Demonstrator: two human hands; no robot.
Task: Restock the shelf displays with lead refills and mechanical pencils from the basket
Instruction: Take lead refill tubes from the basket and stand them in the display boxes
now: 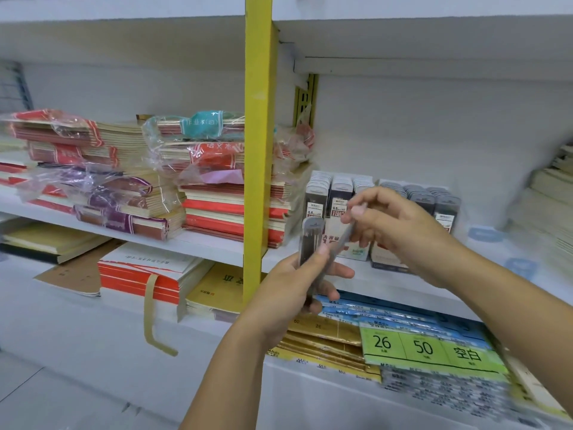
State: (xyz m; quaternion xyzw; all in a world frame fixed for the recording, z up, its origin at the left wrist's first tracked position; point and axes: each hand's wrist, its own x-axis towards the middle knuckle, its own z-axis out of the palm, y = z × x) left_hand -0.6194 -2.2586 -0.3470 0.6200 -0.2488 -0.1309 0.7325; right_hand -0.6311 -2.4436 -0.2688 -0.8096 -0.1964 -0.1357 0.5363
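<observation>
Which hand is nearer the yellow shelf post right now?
Left. The left hand, gripping lead refill cases, is just right of the yellow shelf post; the right hand sits farther right, before the refill display boxes.

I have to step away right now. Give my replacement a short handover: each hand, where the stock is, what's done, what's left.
Left hand: closed around a clear lead refill tube, held upright in front of the shelf.
Right hand: pinching a thin, blurred stick-like item, likely another refill or a pencil, angled down toward the left hand.
Stock: display boxes of lead refills stand on the middle shelf, right of the yellow post, with rows already standing in them.
Basket: not in view.
Left: seat both held items in the display, then fetch more from the basket.
</observation>
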